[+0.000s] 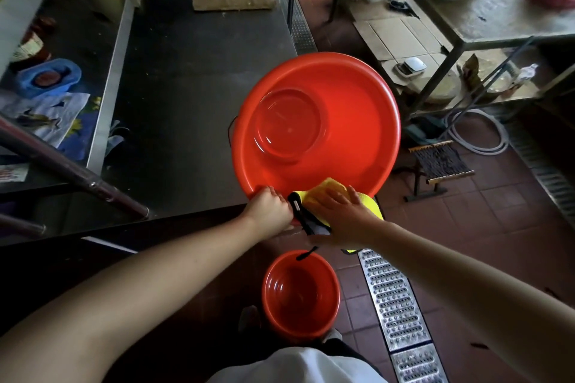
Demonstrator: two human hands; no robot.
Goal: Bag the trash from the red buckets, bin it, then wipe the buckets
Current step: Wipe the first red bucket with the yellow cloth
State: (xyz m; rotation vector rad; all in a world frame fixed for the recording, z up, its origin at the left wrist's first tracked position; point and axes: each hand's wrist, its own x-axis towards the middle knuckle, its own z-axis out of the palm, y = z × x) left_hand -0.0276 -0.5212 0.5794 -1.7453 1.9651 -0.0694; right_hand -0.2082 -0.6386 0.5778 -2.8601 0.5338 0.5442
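I have my left hand [269,207] clenched on the near rim of the big red bucket [351,121], which sits tipped toward me at the corner of the steel desk [186,78], its inside bare. My right hand [343,214] lies flat with fingers straight, pressing the yellow cloth [325,188] over that same rim just beside the left hand. Below them, a smaller red bucket [300,295] stands upright on the tiled floor [497,242], beside a metal drain grate [395,298].

Steel counter [193,78], red-brown tiled floor [485,227], drain grating [395,298]
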